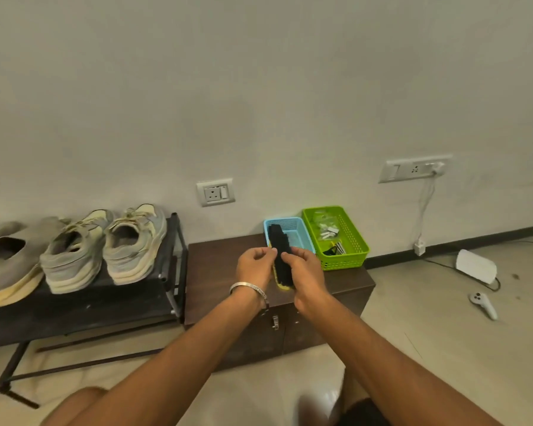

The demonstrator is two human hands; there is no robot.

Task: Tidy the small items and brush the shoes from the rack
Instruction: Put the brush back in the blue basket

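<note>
Centrally, a shoe brush (280,256) with black bristles and a yellow back was held up between both hands, above the dark wooden cabinet (216,272) that served as the surface. Its bristle face was turned toward the camera, its far end reaching up in front of the blue basket (299,230). The right hand (306,269) formed the main grip, wrapped around the brush's right edge and lower part, thumb pressed onto the bristles. The left hand (254,264), a silver bracelet (248,287) on its wrist, had its fingers curled and its fingertips pinched at the brush's left edge near the middle; whether it truly gripped or only touched the bristles could not be told.

Just right of the blue basket, touching it, stood a green basket (351,241) holding small packets and dark bits, too small to identify. To the left of the cabinet, a black shoe rack (173,272) carried a pair of worn pale sneakers (105,247) on its top shelf, with a grey slip-on shoe (6,262) beside them. On the floor at right lay a white controller (483,304) and a white box (476,265) with a cable.
</note>
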